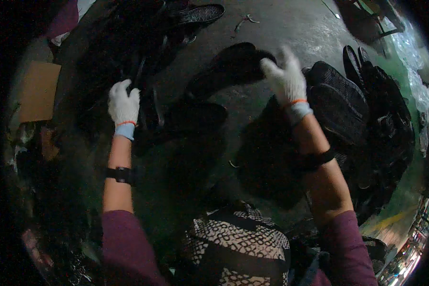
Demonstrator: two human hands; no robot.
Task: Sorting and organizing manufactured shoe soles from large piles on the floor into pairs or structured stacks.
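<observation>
My left hand (124,104), in a white knit glove, is at the near edge of a dark heap of black shoe soles (195,15). Its fingers are loosely bent, the thumb stands apart, and nothing shows between them. To the right, my right hand (286,78), gloved alike and slightly blurred, is raised with thumb and fingers spread, holding nothing. Just left of it lies a long black shoe sole (224,69) on the floor. Another dark sole-like piece (202,116) lies nearer me. Shadow hides most of the heap's detail.
Beside my right forearm is a second pile of black soles (338,97), with narrow soles (352,64) upright behind it. Cardboard (40,90) stands far left. Clear plastic wrapping (410,55) lies far right. Scraps (246,20) lie on the dark green floor (310,28).
</observation>
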